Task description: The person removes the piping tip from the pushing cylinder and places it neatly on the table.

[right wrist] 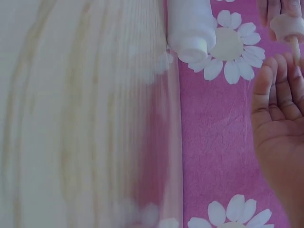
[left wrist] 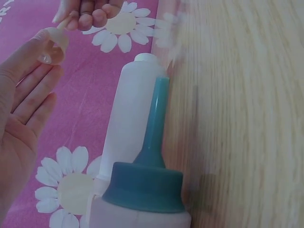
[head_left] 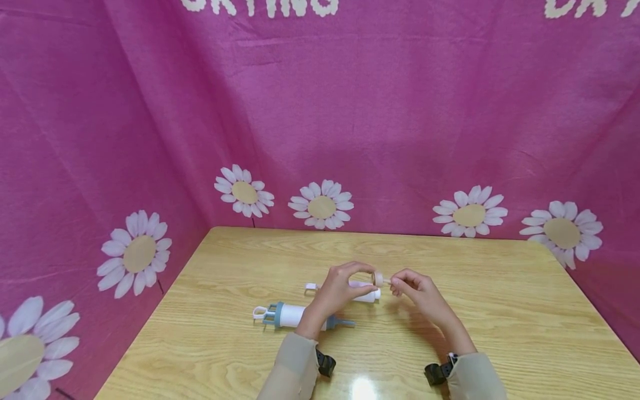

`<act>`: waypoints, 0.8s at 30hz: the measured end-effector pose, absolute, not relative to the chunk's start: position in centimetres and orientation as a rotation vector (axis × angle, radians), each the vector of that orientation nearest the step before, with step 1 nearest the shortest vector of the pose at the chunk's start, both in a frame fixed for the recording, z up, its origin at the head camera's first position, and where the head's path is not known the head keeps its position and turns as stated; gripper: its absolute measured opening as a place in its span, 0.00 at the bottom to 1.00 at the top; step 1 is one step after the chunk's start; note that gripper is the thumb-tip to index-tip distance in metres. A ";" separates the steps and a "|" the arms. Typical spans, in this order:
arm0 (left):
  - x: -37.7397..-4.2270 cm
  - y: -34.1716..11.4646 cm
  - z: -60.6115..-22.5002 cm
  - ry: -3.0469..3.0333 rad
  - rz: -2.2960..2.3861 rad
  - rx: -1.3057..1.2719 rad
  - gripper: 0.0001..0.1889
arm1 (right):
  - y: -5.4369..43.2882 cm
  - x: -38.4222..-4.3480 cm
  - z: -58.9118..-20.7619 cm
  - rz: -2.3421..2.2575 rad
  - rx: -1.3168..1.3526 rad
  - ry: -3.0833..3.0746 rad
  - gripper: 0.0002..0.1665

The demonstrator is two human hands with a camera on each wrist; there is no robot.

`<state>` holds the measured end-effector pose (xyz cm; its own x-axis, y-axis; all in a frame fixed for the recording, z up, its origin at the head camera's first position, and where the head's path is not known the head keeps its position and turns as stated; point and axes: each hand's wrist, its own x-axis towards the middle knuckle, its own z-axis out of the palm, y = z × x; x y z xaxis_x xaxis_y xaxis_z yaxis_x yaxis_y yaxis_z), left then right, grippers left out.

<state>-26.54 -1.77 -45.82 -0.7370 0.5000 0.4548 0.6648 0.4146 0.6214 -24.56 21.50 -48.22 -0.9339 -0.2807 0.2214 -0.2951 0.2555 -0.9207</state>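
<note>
A small cream-coloured nozzle cap, with a hollow wide end and a thin stem, is held up between the two hands. My left hand pinches its wide end between thumb and fingers. The right hand pinches the tip of the stem. In the left wrist view the open hollow of the nozzle cap faces the left palm. Beneath the left hand lies a white syringe-like tube with a pale handle. Nearer to me, partly hidden by the left forearm, is a white syringe-like tube with blue-grey ends and a ring handle.
Both tubes lie on their sides on a wood-grain table. A magenta cloth printed with white daisies hangs behind the table and along its left side. Black wrist cameras sit at both sleeve cuffs.
</note>
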 end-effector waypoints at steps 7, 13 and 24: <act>-26.6 -1.8 -46.2 -2.469 -1.247 -1.056 0.19 | 20.9 -24.6 -47.9 1.793 0.554 -2.492 0.16; -26.7 -1.9 -46.4 -2.413 -1.280 -1.073 0.19 | 20.6 -24.6 -47.9 1.805 0.567 -2.467 0.17; -26.5 -2.0 -46.1 -2.359 -1.303 -1.064 0.19 | 20.6 -24.4 -48.1 1.868 0.555 -2.437 0.19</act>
